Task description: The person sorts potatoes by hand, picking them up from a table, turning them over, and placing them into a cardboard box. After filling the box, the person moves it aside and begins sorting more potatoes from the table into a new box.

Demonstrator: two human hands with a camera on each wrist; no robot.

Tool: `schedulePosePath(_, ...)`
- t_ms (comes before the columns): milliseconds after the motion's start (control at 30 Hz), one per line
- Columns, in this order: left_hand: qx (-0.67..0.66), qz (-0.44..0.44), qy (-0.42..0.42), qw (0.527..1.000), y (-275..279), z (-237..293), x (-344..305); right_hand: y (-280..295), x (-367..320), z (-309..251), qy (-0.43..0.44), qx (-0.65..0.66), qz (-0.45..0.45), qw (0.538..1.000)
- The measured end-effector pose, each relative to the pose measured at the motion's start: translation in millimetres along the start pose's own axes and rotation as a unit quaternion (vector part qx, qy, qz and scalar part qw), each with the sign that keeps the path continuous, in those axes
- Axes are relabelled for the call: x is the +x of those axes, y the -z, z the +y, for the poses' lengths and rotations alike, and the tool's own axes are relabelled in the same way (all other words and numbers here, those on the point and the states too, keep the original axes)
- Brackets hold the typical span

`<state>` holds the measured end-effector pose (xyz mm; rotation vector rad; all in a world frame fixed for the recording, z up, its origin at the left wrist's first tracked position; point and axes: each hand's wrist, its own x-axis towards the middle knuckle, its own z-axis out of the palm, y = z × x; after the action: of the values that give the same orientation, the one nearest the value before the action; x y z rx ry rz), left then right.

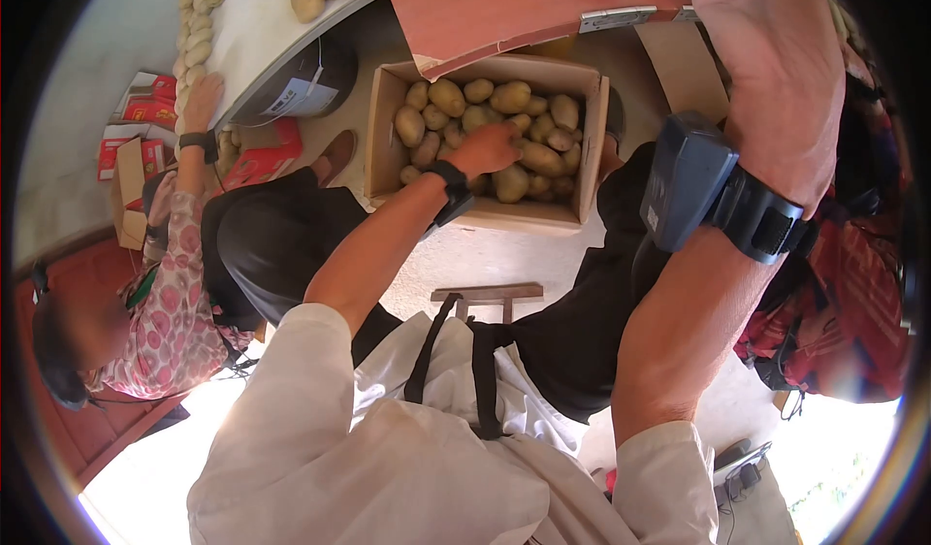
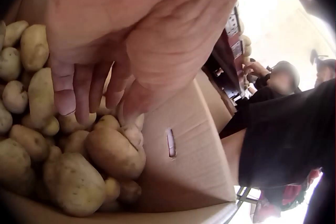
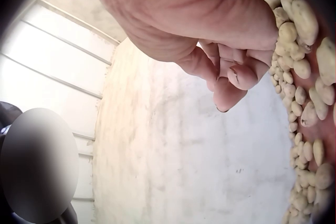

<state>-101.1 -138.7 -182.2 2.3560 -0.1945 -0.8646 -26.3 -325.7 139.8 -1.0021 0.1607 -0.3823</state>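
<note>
My left hand reaches down into a cardboard box of potatoes. In the left wrist view its fingers hang down, spread and slightly bent, with the fingertips right over the potatoes and nothing gripped between them. The right hand is raised at the upper right, by the red table's edge, and its fingertips leave the head view. Loosely bent fingers show in the right wrist view with no object visible among them, beside the potatoes piled on the table.
The red tabletop overhangs the box's far side. At left, another person reaches to a white table with potatoes on it. A dark bucket stands beneath, near red-and-white cartons. A wooden stool sits between my legs.
</note>
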Motion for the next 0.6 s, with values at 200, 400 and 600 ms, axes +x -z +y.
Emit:
schedulePosePath(200,0.132,-0.081,-0.033,0.987,-44,6,47,2,2,1,-0.019,-0.017,0.001,1.0)
schedulePosePath(400,0.226,-0.097,-0.016,0.969,-48,22,52,6,4,1,-0.037,-0.021,-0.006,0.999)
schedulePosePath(600,0.101,-0.105,0.007,0.989,-27,6,30,12,6,-2,-0.053,-0.008,-0.022,0.998)
